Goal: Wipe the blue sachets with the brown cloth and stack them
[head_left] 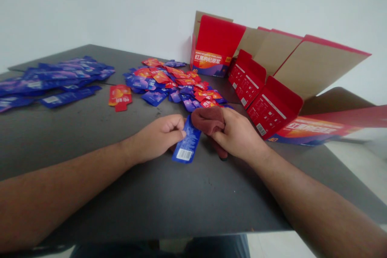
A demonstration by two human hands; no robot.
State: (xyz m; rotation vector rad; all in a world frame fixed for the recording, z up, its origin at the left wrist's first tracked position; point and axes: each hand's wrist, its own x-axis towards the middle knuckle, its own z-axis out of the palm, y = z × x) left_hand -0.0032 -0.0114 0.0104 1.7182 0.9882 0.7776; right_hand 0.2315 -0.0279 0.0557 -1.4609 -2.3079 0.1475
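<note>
Soft, even light, moderately bright, its source out of view. The pale wall (136, 8) looks hazy and low in contrast; the dark table (127, 201) carries a dull sheen and faint, soft-edged shadows. Fine print is smeared, the open boxes (272, 105) stretch toward the right edge, and straight lines slant.

"红黑枸杞原浆" and "40" mark a red carton (210, 62) at one o'clock; "40" repeats on an open carton (311, 131) at three o'clock. fine print on the central blue sachet (188, 141) is too blurred to read.
</note>
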